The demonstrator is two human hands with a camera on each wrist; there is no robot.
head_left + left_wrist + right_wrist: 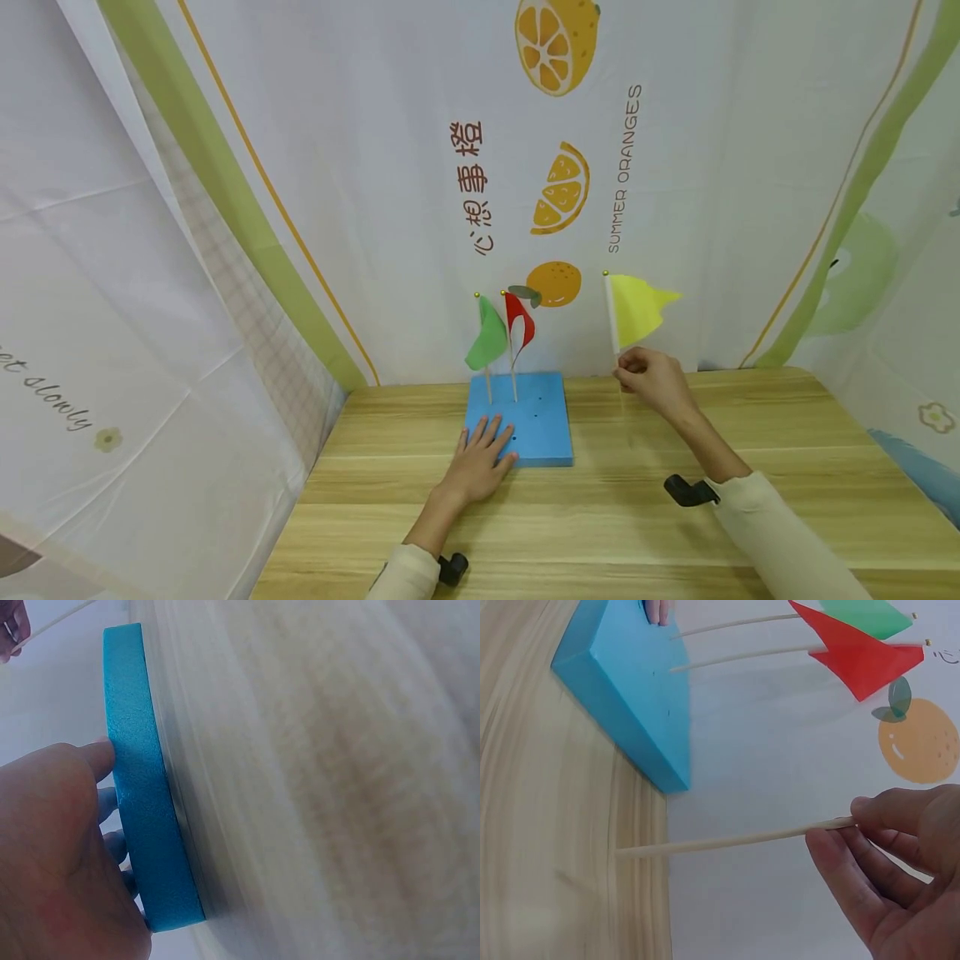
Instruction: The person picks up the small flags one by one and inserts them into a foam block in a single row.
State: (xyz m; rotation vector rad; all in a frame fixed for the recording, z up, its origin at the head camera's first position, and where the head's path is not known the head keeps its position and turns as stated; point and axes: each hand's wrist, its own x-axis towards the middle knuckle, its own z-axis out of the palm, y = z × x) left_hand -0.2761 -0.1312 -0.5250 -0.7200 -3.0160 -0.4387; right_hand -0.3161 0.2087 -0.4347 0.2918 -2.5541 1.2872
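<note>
A blue foam block (551, 429) with several small holes lies flat on the wooden table. My left hand (478, 467) rests on its front left part, fingers spread and straight. Two small flags stand upright in the block's back part: a green flag (491, 337) and, to its right, a red flag (519, 317). Off to the right of the block, my right hand (654, 382) pinches the stick of a yellow flag (633, 310) between thumb and fingers. That flag is upright, its bare wooden stick (720, 844) pointing down, apart from the block.
The wooden table (637, 533) stretches around the block on all sides. Behind it hangs a white curtain (360, 167) printed with oranges and lettering, close to the table's back edge. More printed cloth (150, 333) hangs at the left.
</note>
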